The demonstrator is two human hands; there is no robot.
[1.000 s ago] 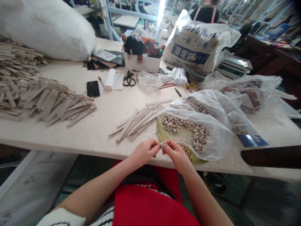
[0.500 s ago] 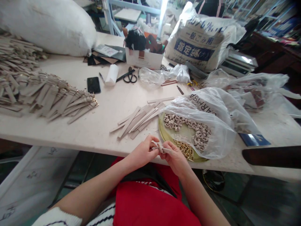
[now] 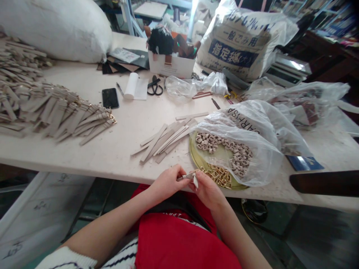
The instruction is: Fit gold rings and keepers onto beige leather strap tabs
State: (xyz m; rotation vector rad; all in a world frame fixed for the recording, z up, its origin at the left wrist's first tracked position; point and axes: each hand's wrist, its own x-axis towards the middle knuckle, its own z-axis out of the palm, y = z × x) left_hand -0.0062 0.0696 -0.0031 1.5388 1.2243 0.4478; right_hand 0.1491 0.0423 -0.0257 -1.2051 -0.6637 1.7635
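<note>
Swung from pointing right to pointing near, the pale end of the beige strip (image 3: 195, 181) sits right of the heaped straps (image 3: 61, 112) and nearer than the loose strips (image 3: 168, 139), the left hand (image 3: 170, 181) and right hand (image 3: 206, 186) both pinching the piece, beside the green tray (image 3: 193, 154).

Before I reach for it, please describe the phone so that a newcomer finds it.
On the pale table, find the bulging white sack at far left. The phone lies nearer and right of it, beside a pen. Unlike the pen and white paper roll, it is a flat black rectangle.
</note>
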